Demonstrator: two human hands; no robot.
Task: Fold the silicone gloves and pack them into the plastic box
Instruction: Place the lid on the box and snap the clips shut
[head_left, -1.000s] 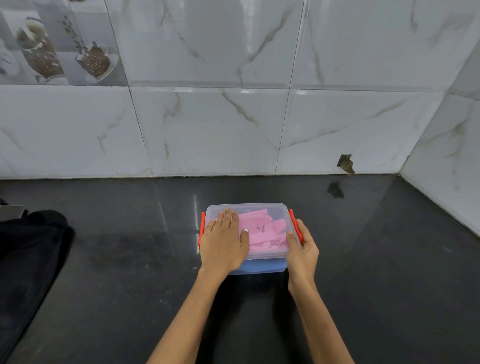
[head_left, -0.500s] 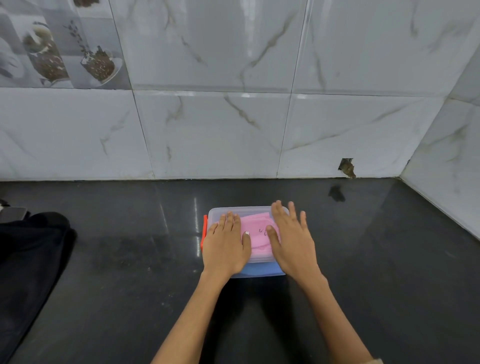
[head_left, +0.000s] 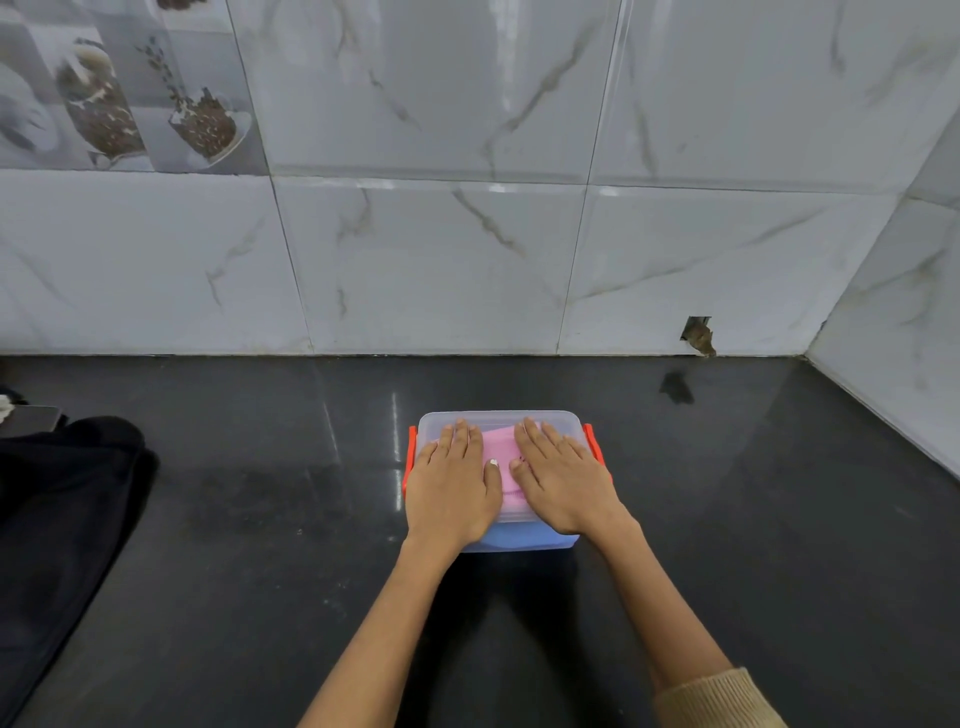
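**Lid going on, pretty much the last step**

Far left of the frame there's a black cloth (head_left: 57, 519) bunched on the dark counter (head_left: 753, 519), nothing to do with the job as far as I can tell.

Moving to the center: the box (head_left: 519, 543) sits on the counter, a bit below the middle of the frame, with its clear lid (head_left: 498, 418) on top. The left hand (head_left: 452, 488) lies flat on the left half of the lid, fingers stretched out and close together, palm down, not gripping anything. An orange clip (head_left: 410, 462) pokes out just beside it at the box's left edge.

Between the 2 hands you can see the pink gloves (head_left: 498, 457) through the lid, folded and inside the box.

The right hand (head_left: 563, 486) is the same deal on the right half: flat, fingers extended, pressing down. The other orange clip (head_left: 592, 444) shows just past its fingers.

So folding and packing look done. What's left, I'd guess, is seating the lid fully and snapping the 2 clips. Can't tell from here whether either is latched.
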